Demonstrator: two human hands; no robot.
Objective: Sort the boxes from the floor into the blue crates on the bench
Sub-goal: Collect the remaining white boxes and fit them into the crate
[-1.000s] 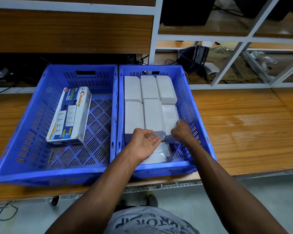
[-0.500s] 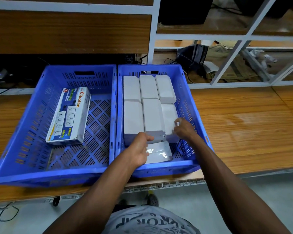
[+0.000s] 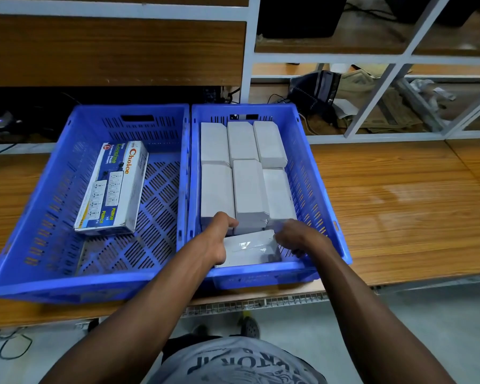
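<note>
Left blue crate [image 3: 53, 206] sits on the wooden table [image 3: 399, 206], its right wall touching the right blue crate [image 3: 313, 173]. Inside the left crate, at about 10 o'clock of its floor, lies one printed box [image 3: 111, 189] (red "Choice" lettering, socket drawings on the lid), long axis running roughly 12 to 6.

The right crate holds six plain white boxes [image 3: 247, 187] in two rows of three, packed side by side from 12 o'clock toward the centre. At 6 o'clock, against the near wall, a seventh white box [image 3: 250, 249] lies crosswise, its shiny wrap catching glare.

Left hand [image 3: 219, 236] is at that box's left end, fingers curled around it, knuckles touching the near end of the second row. Right hand [image 3: 297, 239] is at the box's right end, fingers bent down over the end; they appear to grasp it, though the fingertips are hidden.

Behind the crates, at 1 o'clock, a white-framed shelf [image 3: 372, 106] carries a dark bag [image 3: 316, 87] and cables.
</note>
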